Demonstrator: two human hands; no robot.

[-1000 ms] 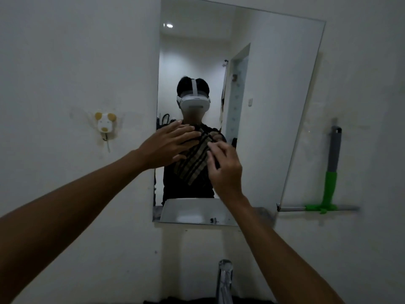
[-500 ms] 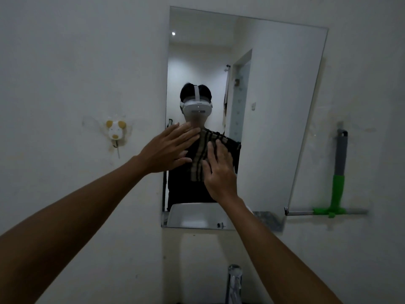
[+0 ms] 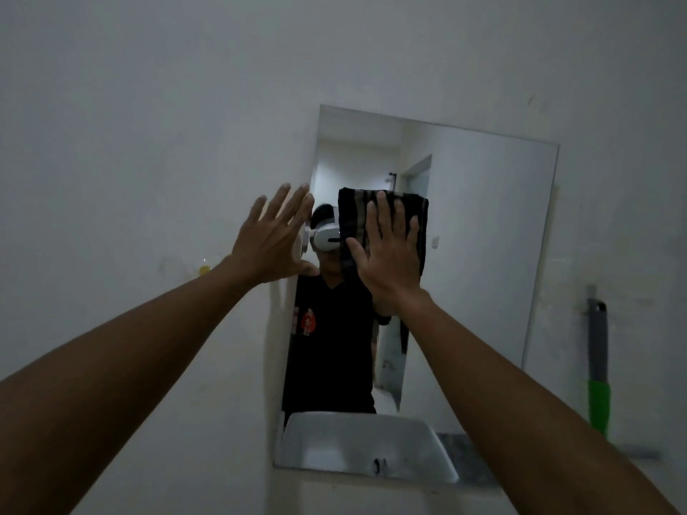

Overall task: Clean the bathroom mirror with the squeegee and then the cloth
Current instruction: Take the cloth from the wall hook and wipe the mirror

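Both hands moved higher; right hand flat, pressing cloth on mirror; left hand spread, empty

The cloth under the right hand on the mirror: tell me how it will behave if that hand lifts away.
The cloth looks soft and floppy: its lower part sags below the right hand. It would probably slide down the mirror, since only the flat palm seems to pin it. It is likely light.

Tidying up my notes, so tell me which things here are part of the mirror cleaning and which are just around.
In use: mirror, cloth, squeegee, right hand, left hand.
Just around: yellow wall hook, sink.
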